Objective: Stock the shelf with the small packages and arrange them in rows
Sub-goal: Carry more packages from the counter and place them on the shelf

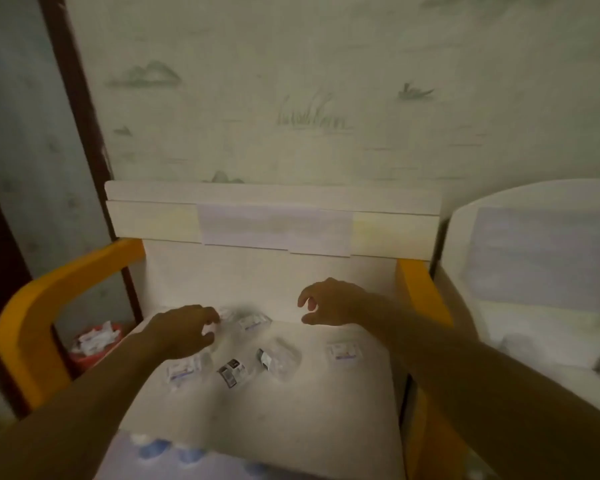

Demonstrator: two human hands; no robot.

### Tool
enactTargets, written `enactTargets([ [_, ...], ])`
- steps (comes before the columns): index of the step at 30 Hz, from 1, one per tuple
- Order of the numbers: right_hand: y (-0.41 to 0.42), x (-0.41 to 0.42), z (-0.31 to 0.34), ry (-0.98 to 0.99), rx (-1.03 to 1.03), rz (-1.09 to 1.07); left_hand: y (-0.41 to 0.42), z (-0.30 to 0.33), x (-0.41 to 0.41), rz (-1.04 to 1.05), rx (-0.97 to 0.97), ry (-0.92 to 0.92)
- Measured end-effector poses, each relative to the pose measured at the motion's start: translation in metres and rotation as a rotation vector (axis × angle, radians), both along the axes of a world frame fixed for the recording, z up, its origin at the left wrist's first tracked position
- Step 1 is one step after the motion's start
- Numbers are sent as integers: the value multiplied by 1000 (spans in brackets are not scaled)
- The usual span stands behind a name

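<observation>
Packages are lying scattered on the white shelf [291, 410], and the left hand [184, 332] is reaching over the back-left corner, its curled fingertips touching or pinching a clear-wrapped package [226, 312] there (blur is making it hard to say whether it is gripping it or only nudging it). The right hand [329, 301] is hovering above the back of the shelf, fingers loosely curled and holding nothing.

Counting what is showing on the shelf, six small packages appear. Two are sitting at the back: the one at the left fingertips and a second one [254, 322] just to its right, long axis running left to right. Four are forming a loose front row: one under the left wrist [184, 370], a dark-labelled one [232, 372] tilted on a diagonal, another tilted one [278, 362] beside it, and a last one [343, 351] well apart to the right.

That far-right package is lying nearer the right hand, below and slightly right of it, so the right hand seems better placed to draw it in line. More packages are waiting in a red bin [96, 341] beyond the shelf's left edge, past the yellow frame [32, 306].
</observation>
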State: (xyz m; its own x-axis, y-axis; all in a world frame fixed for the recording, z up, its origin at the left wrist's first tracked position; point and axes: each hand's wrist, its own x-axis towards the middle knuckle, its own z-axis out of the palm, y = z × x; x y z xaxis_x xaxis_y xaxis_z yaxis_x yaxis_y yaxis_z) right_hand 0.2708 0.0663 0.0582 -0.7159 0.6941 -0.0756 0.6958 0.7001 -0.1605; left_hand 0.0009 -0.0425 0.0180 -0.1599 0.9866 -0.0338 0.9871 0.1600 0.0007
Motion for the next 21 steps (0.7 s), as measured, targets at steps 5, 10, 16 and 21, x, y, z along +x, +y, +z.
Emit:
enactTargets([
  [5,11,-46,-37,-110,-81,21,8,-46,-14,27,-95,-101],
  [10,38,-85,-72,-133,-129,20,32,-73,-2,-16,-179,-156],
  [16,69,-112,-106,-292,-223,46,75,-81,6,-39,-344,-229],
  [21,91,-110,-118,-254,-280,4,110,-82,-2,-75,-337,-199],
])
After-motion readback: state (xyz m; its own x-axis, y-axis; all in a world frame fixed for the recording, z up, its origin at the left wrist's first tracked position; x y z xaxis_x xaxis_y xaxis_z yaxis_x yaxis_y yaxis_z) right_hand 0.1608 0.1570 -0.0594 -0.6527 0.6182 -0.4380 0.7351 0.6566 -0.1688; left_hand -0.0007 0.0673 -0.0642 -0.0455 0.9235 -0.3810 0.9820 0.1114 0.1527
